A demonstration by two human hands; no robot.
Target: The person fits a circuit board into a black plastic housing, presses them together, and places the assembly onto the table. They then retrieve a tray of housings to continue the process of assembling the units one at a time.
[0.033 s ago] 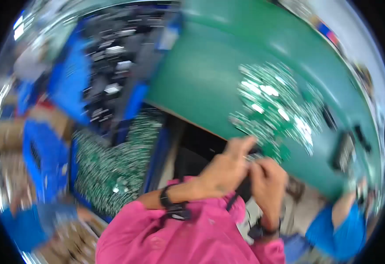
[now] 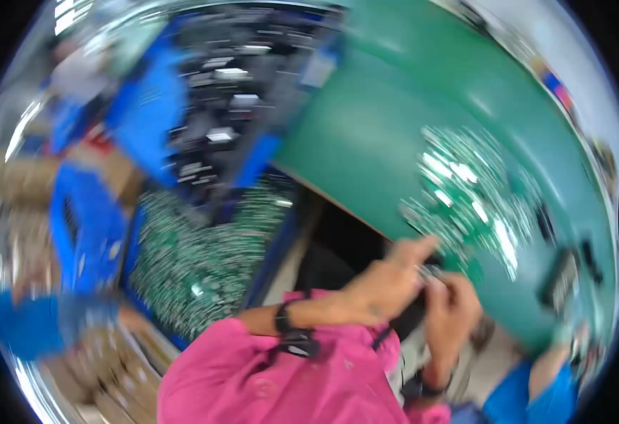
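Observation:
My left hand (image 2: 384, 286) and my right hand (image 2: 451, 311) meet in front of my pink top, by the near edge of the green table (image 2: 359, 120). Both have their fingers closed around a small dark and shiny object (image 2: 429, 271), too blurred to name. A loose heap of small green and silvery pieces (image 2: 458, 191), smeared by motion, lies on the tabletop just beyond my fingers. Dark bands circle both wrists.
On the left stands a blue bin (image 2: 263, 272) full of similar green pieces. Behind it, a blue tray (image 2: 256, 159) holds black and silver parts. A grey block (image 2: 561, 281) and small black items lie at the right. Blue-sleeved people work on both sides.
The whole scene has shifted right and slightly down in the picture, as my head turns. My hands stay together at the small object.

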